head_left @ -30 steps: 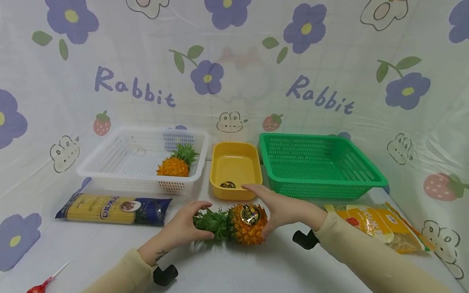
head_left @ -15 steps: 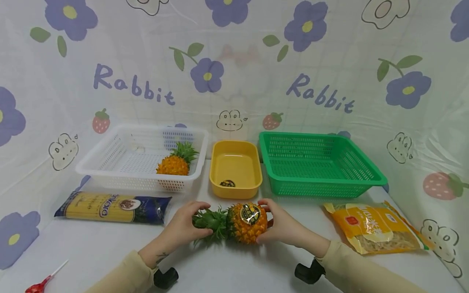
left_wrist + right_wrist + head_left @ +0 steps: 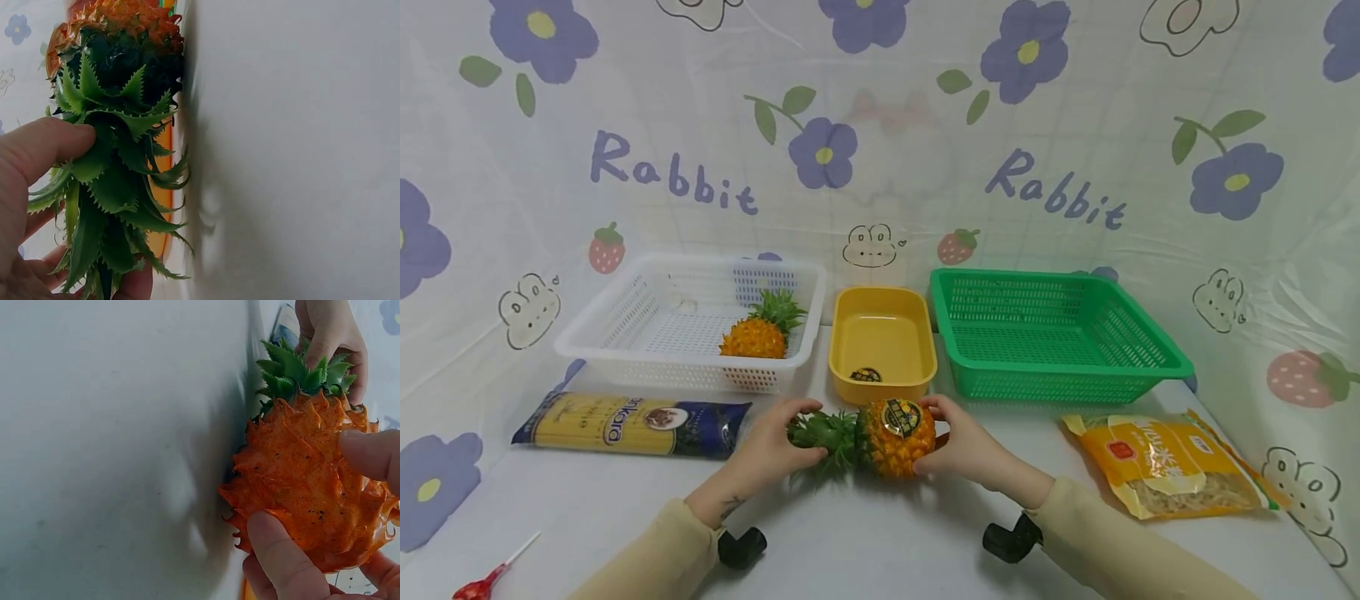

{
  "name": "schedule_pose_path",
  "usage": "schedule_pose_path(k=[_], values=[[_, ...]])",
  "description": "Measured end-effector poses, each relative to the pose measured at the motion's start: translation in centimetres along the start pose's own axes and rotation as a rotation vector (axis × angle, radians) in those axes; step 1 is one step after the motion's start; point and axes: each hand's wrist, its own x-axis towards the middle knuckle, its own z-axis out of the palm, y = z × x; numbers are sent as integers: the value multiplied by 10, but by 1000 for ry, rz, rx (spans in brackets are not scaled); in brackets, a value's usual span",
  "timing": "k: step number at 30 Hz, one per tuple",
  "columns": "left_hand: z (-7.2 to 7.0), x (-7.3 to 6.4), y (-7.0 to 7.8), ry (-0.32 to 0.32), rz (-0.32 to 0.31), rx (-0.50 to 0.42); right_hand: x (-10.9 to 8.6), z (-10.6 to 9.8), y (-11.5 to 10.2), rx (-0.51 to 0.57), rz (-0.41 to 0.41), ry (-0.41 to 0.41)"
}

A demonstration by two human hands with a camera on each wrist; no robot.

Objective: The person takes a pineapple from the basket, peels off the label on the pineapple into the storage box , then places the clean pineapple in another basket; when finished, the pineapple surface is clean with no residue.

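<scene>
A small orange pineapple [image 3: 891, 446] with a black-and-gold round sticker lies on its side between both hands, leaves to the left. My left hand [image 3: 775, 442] grips its green crown [image 3: 115, 187], thumb on top of the leaves and fingers round behind. At the other end my right hand [image 3: 970, 446] holds the orange fruit body [image 3: 306, 481], thumb and fingers pressed on the spiky skin. A shadow falls on the white cloth beside the fruit in both wrist views.
Behind stand a white basket [image 3: 647, 367] with another pineapple [image 3: 756, 337], a yellow bin [image 3: 880, 392] with a sticker inside, and a green basket [image 3: 1060, 371]. A pasta pack [image 3: 632, 425] lies left, an orange food bag [image 3: 1172, 467] right, a red lollipop [image 3: 478, 587] at front left.
My right hand has closed round the fruit end. Both hands have then shifted the pineapple slightly up and left in the head view, toward the yellow bin.
</scene>
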Motion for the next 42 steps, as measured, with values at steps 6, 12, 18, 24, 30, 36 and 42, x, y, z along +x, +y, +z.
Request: schedule_pose_path(k=[6, 12, 18, 24, 30, 36, 42], values=[[-1, 11, -8, -3, 0, -1, 13, -1, 1, 5, 6, 11], [-2, 17, -10, 9, 6, -5, 21, -3, 4, 22, 25, 23], [-1, 20, -10, 22, 29, 16, 24, -5, 5, 24, 33, 10], [-2, 20, -10, 25, 40, 28, 22, -21, -12, -162, -6, -44], [-1, 20, -10, 28, 29, 20, 29, -41, -48, -397, -212, -2], [-1, 19, -10, 24, 24, 19, 42, -41, -71, -727, -439, 0], [-1, 20, -9, 26, 20, 25, 52, -31, -77, -928, -421, -112]])
